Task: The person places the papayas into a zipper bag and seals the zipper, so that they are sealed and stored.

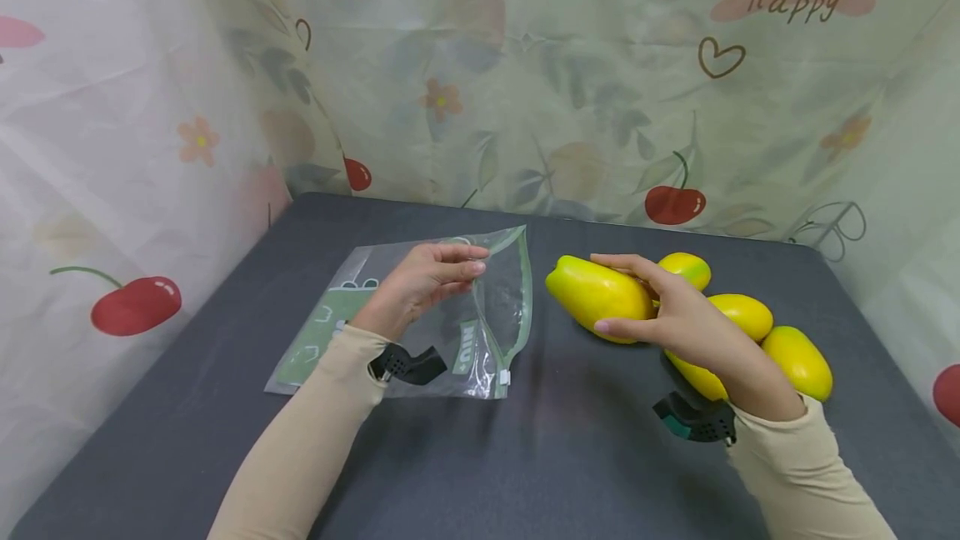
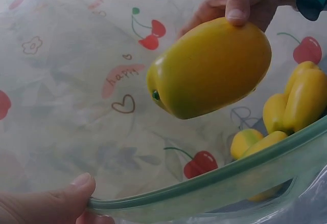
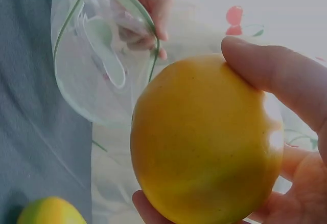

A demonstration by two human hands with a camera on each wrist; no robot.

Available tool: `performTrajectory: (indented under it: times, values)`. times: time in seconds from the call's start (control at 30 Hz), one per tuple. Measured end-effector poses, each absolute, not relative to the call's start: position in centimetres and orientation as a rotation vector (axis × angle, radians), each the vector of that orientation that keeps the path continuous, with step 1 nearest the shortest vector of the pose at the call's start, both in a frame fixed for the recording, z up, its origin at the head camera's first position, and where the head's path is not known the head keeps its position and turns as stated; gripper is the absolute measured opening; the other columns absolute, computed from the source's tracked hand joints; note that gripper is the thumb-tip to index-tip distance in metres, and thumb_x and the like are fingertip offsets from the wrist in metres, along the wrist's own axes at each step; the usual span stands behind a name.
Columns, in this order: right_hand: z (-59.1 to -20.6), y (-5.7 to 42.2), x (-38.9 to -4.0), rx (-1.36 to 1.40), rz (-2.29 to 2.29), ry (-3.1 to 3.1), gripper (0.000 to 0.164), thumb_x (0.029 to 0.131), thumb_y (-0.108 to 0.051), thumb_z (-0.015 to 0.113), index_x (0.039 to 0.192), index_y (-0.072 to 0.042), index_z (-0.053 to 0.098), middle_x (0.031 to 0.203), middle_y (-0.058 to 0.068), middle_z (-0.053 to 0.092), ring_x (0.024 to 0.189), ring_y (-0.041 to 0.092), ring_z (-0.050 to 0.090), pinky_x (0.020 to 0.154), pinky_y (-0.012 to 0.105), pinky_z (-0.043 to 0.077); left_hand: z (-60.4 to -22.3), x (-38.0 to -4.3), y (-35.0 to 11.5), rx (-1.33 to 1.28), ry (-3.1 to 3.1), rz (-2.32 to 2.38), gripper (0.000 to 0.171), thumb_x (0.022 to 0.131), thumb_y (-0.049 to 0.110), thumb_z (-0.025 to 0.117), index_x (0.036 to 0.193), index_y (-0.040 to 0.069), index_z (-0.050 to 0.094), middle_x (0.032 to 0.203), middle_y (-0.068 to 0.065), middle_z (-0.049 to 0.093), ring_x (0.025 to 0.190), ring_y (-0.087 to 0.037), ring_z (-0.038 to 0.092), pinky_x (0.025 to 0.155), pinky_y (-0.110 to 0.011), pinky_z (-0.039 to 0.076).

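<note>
One large, glossy yellow, oblong fruit (image 1: 600,297) with a greenish narrow end, held above the dark grey tabletop (image 1: 555,457) near its middle. The bare right hand (image 1: 686,327) is clamped round its broad end, thumb on the near side, fingers on the far side. The fruit is probably firm, moderately heavy and slick-skinned, or light if a model; a wide grasp about its thickest part should suit it best. To the left, the bare left hand (image 1: 423,284) pinches the rim of a clear plastic zip bag (image 1: 446,332) edged in green, whose mouth gapes rightward. The film is likely light, limp and slippery, best taken by its stiffer rim. To the right lie several more yellow oval fruits (image 1: 797,362).
</note>
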State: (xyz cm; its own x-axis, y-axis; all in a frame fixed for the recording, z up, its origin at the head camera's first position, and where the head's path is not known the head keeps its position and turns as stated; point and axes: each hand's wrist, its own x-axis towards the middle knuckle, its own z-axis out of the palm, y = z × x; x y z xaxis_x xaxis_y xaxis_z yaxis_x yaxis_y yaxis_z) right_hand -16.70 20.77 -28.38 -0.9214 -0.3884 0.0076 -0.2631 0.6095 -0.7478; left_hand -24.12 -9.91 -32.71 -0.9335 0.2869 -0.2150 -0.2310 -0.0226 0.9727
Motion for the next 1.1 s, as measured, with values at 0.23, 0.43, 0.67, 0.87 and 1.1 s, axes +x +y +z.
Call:
performTrajectory:
  times: [0.23, 0.43, 0.67, 0.87, 1.1]
  values:
    - [-29.7, 19.0, -17.2, -0.613, -1.260, 2.630, 0.073, 0.082, -0.035, 0.078, 0.144, -0.024, 0.042, 0.133, 0.005, 0.052, 0.100, 0.026, 0.052, 0.081, 0.037, 0.049, -32.8, -24.2, -9.8, 0.039, 1.937, 1.993, 0.034, 0.090, 0.009, 0.069, 0.124, 0.003, 0.064, 0.103, 0.002, 0.064, 0.084, -0.010, 0.060, 0.076, -0.019, 0.055]
    - [-31.0, 17.6, -17.7, -0.682, -1.269, 2.605, 0.071, 0.081, -0.033, 0.079, 0.143, -0.019, 0.045, 0.136, 0.006, 0.053, 0.099, 0.024, 0.054, 0.082, 0.037, 0.049, -32.8, -24.2, -9.7, 0.035, 1.940, 1.983, 0.034, 0.090, 0.010, 0.068, 0.123, 0.003, 0.064, 0.106, 0.000, 0.063, 0.085, -0.011, 0.060, 0.076, -0.018, 0.055]
    - [-32.1, 16.4, -18.1, -0.719, -1.262, 2.564, 0.070, 0.081, -0.030, 0.080, 0.141, -0.019, 0.046, 0.136, 0.006, 0.053, 0.099, 0.023, 0.054, 0.083, 0.037, 0.049, -32.8, -24.2, -9.5, 0.017, 1.952, 1.976, 0.034, 0.089, 0.011, 0.069, 0.122, 0.004, 0.065, 0.102, 0.000, 0.063, 0.083, -0.012, 0.059, 0.076, -0.018, 0.056]
    - [-32.9, 15.7, -18.5, -0.701, -1.214, 2.558, 0.070, 0.082, -0.034, 0.078, 0.141, -0.021, 0.045, 0.133, 0.005, 0.054, 0.099, 0.022, 0.054, 0.082, 0.036, 0.049, -32.8, -24.3, -9.4, 0.015, 1.954, 1.977, 0.033, 0.089, 0.011, 0.070, 0.121, 0.005, 0.066, 0.101, 0.000, 0.064, 0.084, -0.012, 0.059, 0.076, -0.019, 0.056]
    - [-33.4, 15.3, -19.1, -0.701, -1.115, 2.617, 0.071, 0.081, -0.038, 0.078, 0.141, -0.020, 0.046, 0.130, 0.003, 0.057, 0.095, 0.020, 0.055, 0.079, 0.034, 0.049, -32.8, -24.2, -9.4, 0.017, 1.942, 1.986, 0.032, 0.089, 0.012, 0.070, 0.121, 0.004, 0.066, 0.099, 0.000, 0.064, 0.082, -0.012, 0.060, 0.075, -0.019, 0.056]
